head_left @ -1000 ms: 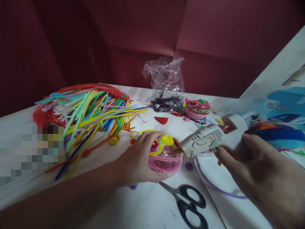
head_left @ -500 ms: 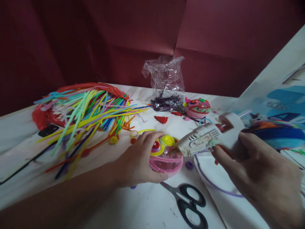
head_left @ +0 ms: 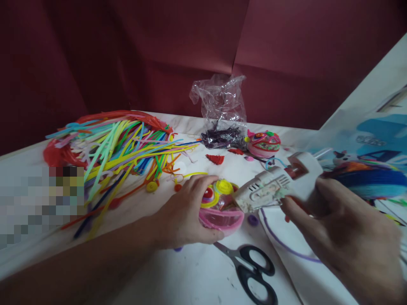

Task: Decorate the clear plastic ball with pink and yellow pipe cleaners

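My left hand (head_left: 190,212) is closed around a clear ball (head_left: 222,218) trimmed with pink pipe cleaner. Yellow and red coiled discs (head_left: 223,187) sit on the ball's top. In my right hand (head_left: 340,228) is a white, stained hot glue gun (head_left: 267,188), gripped by its handle with a clear glue stick (head_left: 322,153) poking out of its back. The gun's nozzle points down-left at the ball's upper right side; whether it touches cannot be told. Black-handled scissors (head_left: 251,271) lie just below the ball, beside a small purple coil (head_left: 253,220).
A heap of coloured pipe cleaners (head_left: 117,148) spreads at the left. Behind stand a clear plastic bag (head_left: 222,106) with dark purple strands and a second decorated pink ball (head_left: 263,144). Red wedge pieces (head_left: 215,159) lie mid-table. A blue bundle (head_left: 372,180) sits at right.
The glue gun and my right hand have shifted slightly, the nozzle end dipping a little lower against the ball's side. My left hand and the ball stay in place.
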Action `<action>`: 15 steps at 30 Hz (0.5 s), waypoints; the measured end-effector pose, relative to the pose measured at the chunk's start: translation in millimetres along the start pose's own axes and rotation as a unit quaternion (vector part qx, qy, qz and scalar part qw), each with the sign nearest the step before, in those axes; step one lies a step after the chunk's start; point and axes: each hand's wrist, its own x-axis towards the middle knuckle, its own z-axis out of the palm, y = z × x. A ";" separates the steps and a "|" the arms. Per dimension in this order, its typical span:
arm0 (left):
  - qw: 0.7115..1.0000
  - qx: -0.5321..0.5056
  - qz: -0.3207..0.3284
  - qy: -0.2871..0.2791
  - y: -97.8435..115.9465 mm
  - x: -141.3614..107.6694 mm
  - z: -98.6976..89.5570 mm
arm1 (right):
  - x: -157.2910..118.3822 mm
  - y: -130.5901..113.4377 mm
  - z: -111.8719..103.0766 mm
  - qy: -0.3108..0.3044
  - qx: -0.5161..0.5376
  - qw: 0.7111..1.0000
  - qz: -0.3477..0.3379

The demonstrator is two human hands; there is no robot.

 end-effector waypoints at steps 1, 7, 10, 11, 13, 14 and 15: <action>1.000 -0.002 0.001 0.000 -0.2 0.0 -0.3 | 0.3 0.7 0.1 0.006 -0.002 1.000 0.001; 1.000 -0.016 -0.006 -0.006 0.1 0.1 -2.0 | 1.0 2.8 -0.6 0.018 -0.006 1.000 0.009; 1.000 -0.004 -0.006 -0.007 1.3 0.4 -2.5 | 0.4 1.0 -0.9 0.003 -0.005 1.000 0.016; 1.000 -0.003 -0.006 -0.007 1.6 0.5 -2.7 | 0.2 1.0 -1.0 0.003 -0.002 1.000 0.015; 1.000 -0.006 -0.006 -0.010 1.9 0.7 -2.9 | 0.0 2.1 -1.1 0.011 -0.002 1.000 0.011; 1.000 -0.010 -0.007 -0.012 1.9 0.8 -3.1 | 0.1 3.0 -1.3 0.018 -0.001 1.000 0.006; 1.000 -0.012 -0.009 -0.013 2.0 0.8 -3.3 | 0.3 3.7 -1.4 0.022 0.000 1.000 0.002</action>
